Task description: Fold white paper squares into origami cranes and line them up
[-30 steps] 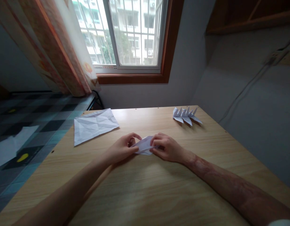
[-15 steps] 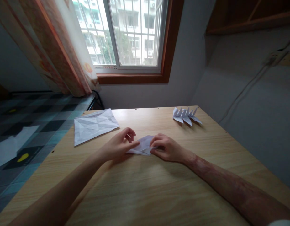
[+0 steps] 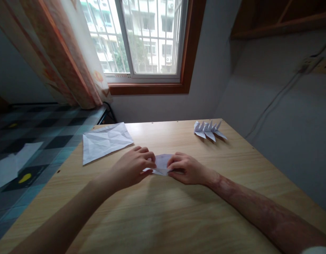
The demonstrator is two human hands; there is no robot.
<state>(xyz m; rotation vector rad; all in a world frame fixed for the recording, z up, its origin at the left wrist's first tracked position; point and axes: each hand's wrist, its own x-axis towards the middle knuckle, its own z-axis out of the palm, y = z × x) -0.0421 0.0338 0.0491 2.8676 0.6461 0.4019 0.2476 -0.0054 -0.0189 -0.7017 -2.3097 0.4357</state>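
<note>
A small folded sheet of white paper (image 3: 163, 162) lies low over the middle of the wooden table, between my two hands. My left hand (image 3: 139, 164) is closed on its left end, thumb below and fingers curled above. On the right end, my right hand (image 3: 185, 167) pinches the paper between thumb and bent fingers. Both ends of the paper are hidden behind my fingers. Its near edge shows a narrow fold.
A creased white sheet (image 3: 107, 141) lies at the table's back left. Spiky folded paper pieces (image 3: 209, 130) stand at the back right. Left of the wooden table (image 3: 152, 218) is a checked bed (image 3: 46, 130) with white papers (image 3: 17, 160) on it.
My left hand has turned over and its fingers have come down from raised and loose to close on the paper's left end. My right hand keeps its pinch, nearly unmoved.
</note>
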